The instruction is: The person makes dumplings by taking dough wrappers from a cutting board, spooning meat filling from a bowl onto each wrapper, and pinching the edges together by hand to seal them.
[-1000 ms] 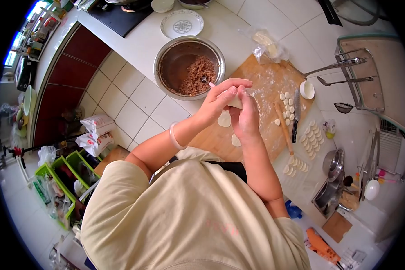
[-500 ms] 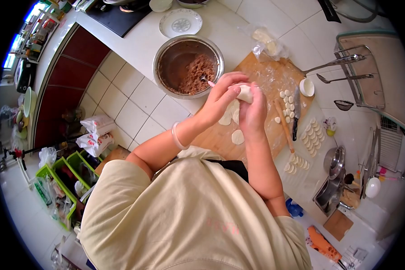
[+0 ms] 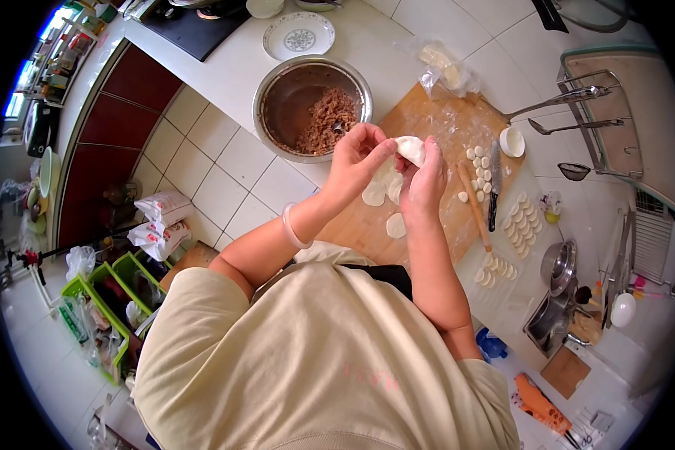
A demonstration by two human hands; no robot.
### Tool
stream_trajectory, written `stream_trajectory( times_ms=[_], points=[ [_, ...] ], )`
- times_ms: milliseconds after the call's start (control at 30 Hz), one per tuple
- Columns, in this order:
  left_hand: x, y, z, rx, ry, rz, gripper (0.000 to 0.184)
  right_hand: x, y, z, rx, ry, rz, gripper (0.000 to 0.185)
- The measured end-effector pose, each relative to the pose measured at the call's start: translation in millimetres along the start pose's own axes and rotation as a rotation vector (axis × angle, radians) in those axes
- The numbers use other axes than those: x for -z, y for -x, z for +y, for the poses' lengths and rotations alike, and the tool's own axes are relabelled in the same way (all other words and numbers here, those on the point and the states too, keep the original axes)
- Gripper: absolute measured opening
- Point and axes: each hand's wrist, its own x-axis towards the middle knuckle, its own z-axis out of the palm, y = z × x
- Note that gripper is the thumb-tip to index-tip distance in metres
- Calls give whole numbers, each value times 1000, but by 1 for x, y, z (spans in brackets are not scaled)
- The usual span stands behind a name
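Note:
A folded white dumpling (image 3: 410, 150) is held up between my two hands over the board. The fingers of my left hand (image 3: 358, 154) pinch its left end. My right hand (image 3: 424, 178) is closed round the other end, thumb along the edge. Flat round dough wrappers (image 3: 395, 226) lie on the wooden board (image 3: 360, 229) just below my hands, some partly hidden. To the left stands a metal bowl (image 3: 260, 120) of brown minced filling (image 3: 328, 120), with a spoon (image 3: 338, 127) resting in it.
Right of my hands lie a rolling pin (image 3: 473, 210), a knife (image 3: 493, 187) and small dough pieces (image 3: 478, 171). Finished dumplings (image 3: 522, 225) sit in rows beyond them. A white cup (image 3: 511, 142), bagged dough (image 3: 444, 64) and a patterned plate (image 3: 298, 36) stand farther back.
My left fingers have drawn back from over the dumpling to its left end, leaving more of it visible. The spoon handle no longer shows beside my left hand.

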Motion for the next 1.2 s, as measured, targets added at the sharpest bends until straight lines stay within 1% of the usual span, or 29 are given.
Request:
stream_trajectory(
  times_ms=[33,67,100,133,167,200,233,267,300,333,400,433,467,500,533,600,667,733,767,833,867,900,933,967,1033,1133,1200],
  points=[
    [-2,0,-2,-52,-2,21,19,-1,1,-1,-55,-45,11,38],
    [-5,-2,-4,-52,-3,22,19,-1,2,-2,-110,-90,23,36],
    [-9,-4,-3,-91,18,-6,26,-1,2,-1,-111,-91,23,36],
    [-12,-5,-2,-129,39,-33,34,-1,3,1,-157,-137,-26,33],
    [-11,-4,2,-127,39,-32,34,-1,4,2,-203,-182,-74,32],
    [-11,-4,8,-20,57,-124,36,-5,8,0,-204,-182,-75,32],
    [-11,-4,11,87,76,-216,39,-9,14,-4,-181,-148,-134,30],
    [-10,-5,8,87,76,-217,39,-11,17,-7,-157,-115,-192,28],
    [-10,-7,5,68,136,-265,37,-10,18,-9,-125,-93,-242,27],
    [-9,-8,3,51,195,-314,36,-7,18,-10,-124,-93,-239,27],
    [-9,-10,6,23,180,-338,36,-2,18,-12,-78,-33,-332,28],
    [-10,-10,10,-7,165,-360,35,-2,19,-13,-79,-33,-332,28],
    [-11,-11,14,-7,165,-360,35,-3,19,-16,-36,-6,-377,30],
    [-13,-12,17,-144,81,-377,35,-3,20,-18,7,21,-423,31],
    [-15,-12,19,-281,-4,-391,36,-5,21,-20,6,22,-424,31],
    [-17,-11,19,-262,13,-380,36,-7,21,-23,62,80,-446,33],
    [-19,-11,16,-243,31,-370,36,0,14,-11,52,54,-409,33],
    [-22,-11,10,-46,321,-340,35,-1,13,-9,44,28,-370,34],
    [-24,-12,8,-46,322,-338,35,-2,14,-10,68,44,-366,32],
    [-28,-12,9,-83,300,-295,36,-3,16,-4,89,60,-361,31],
    [-29,-13,8,-82,301,-294,36,-1,15,6,85,19,-296,31],
    [-31,-14,9,-127,263,-304,36,-1,15,9,80,-22,-231,32],
    [-32,-14,10,-172,225,-315,36,0,15,10,80,-22,-230,32],
    [-34,-14,11,-171,226,-314,36,1,14,8,97,-30,-248,31],
    [-40,-11,18,-201,187,-233,34,4,15,3,127,-46,-283,30],
    [-45,-10,17,-238,195,-237,33,1,17,-6,157,-61,-321,30],
    [-46,-7,20,-258,175,-257,33,-5,22,-10,219,93,-244,33]
  ],
)
